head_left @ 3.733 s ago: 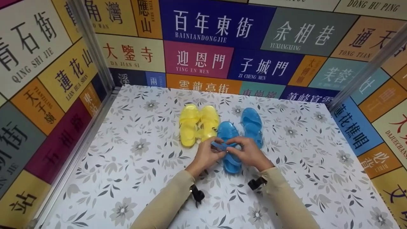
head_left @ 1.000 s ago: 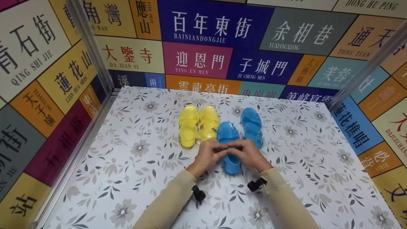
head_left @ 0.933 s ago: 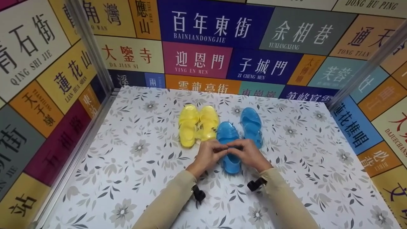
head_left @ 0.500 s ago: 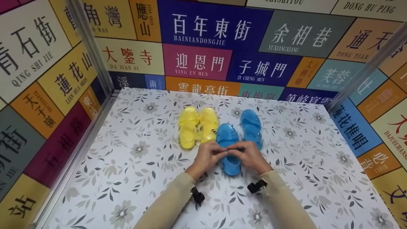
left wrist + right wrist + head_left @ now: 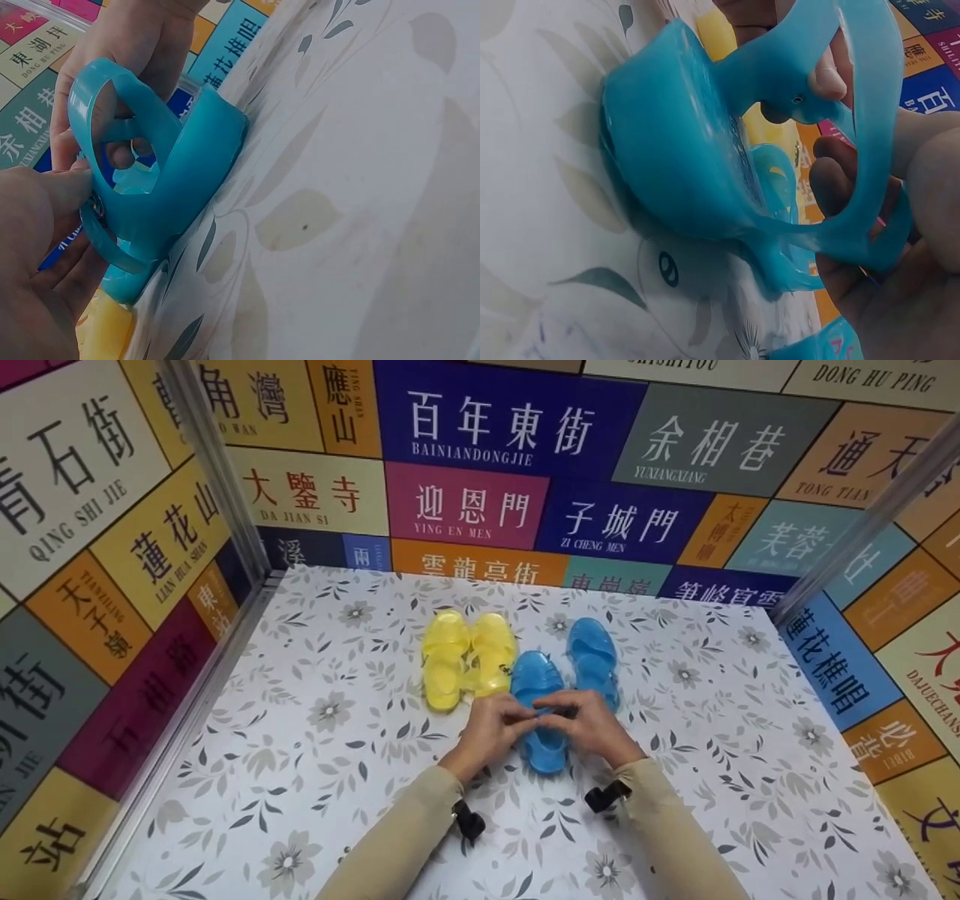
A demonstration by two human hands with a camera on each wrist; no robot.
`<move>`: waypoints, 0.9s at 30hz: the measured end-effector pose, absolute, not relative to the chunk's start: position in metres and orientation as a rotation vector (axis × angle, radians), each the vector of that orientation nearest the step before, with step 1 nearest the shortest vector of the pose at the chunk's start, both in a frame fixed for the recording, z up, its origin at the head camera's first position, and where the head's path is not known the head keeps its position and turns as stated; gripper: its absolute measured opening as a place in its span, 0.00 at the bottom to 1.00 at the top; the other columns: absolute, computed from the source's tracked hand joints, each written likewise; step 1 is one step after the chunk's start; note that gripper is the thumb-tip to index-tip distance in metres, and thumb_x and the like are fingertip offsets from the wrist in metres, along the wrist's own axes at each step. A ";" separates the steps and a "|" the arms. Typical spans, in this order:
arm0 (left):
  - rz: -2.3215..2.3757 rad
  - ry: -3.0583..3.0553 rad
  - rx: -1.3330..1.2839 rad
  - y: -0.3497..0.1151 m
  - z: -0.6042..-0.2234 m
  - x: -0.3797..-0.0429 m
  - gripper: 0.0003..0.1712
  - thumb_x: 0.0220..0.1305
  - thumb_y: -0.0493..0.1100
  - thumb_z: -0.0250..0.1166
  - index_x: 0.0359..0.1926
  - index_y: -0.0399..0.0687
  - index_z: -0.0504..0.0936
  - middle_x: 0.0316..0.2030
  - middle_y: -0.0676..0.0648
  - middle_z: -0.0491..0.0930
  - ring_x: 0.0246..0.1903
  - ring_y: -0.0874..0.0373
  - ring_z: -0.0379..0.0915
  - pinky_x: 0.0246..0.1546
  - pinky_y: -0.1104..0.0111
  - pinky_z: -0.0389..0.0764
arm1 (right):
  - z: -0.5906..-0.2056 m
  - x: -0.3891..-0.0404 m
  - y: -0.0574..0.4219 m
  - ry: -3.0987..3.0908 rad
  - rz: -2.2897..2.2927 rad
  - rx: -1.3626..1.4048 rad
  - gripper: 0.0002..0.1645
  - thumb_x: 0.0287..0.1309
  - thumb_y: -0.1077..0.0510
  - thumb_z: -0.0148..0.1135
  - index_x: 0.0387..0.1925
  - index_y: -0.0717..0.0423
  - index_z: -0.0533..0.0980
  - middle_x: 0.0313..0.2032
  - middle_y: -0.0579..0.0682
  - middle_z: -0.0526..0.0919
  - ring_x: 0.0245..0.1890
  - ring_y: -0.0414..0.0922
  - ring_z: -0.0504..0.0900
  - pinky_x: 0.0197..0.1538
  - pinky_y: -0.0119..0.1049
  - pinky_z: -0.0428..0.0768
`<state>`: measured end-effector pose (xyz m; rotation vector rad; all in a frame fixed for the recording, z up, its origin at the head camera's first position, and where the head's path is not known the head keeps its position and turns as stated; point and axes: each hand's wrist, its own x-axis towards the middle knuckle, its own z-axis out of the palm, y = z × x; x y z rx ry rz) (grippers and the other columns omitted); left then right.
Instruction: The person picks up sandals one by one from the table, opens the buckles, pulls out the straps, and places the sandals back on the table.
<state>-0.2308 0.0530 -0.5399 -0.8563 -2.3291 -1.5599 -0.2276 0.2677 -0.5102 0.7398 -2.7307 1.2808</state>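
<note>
A blue jelly sandal (image 5: 536, 671) lies on the table, toe pointing away, with both hands over its heel part. My left hand (image 5: 486, 735) pinches the ankle strap between thumb and fingers, right by a small metal buckle (image 5: 96, 204) in the left wrist view. From the other side, my right hand (image 5: 592, 727) holds the strap with thumb and fingertips. The right wrist view shows the strap (image 5: 877, 112) looping up from the sandal, and a small hole in the tab by the left fingertips. The other blue sandal (image 5: 591, 641) lies just beyond, to the right.
Two yellow sandals (image 5: 442, 660) lie side by side at the left of the blue pair, the nearer one close to it. Flower-patterned cloth (image 5: 330, 780) covers the table. Printed sign panels (image 5: 465, 502) stand at the back and sides.
A raised piece of strap seen between the hands 3.7 s ago is now mostly hidden behind the fingers. Lately the right index finger has lifted slightly from its thumb; the sandals stay put.
</note>
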 end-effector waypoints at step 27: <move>-1.640 -2.312 -0.846 0.048 -0.541 -0.231 0.05 0.64 0.39 0.76 0.40 0.46 0.94 0.35 0.49 0.90 0.36 0.62 0.85 0.39 0.73 0.85 | -0.511 -0.225 0.272 -2.701 1.283 0.673 0.06 0.60 0.57 0.77 0.39 0.52 0.90 0.37 0.46 0.92 0.39 0.43 0.89 0.44 0.33 0.85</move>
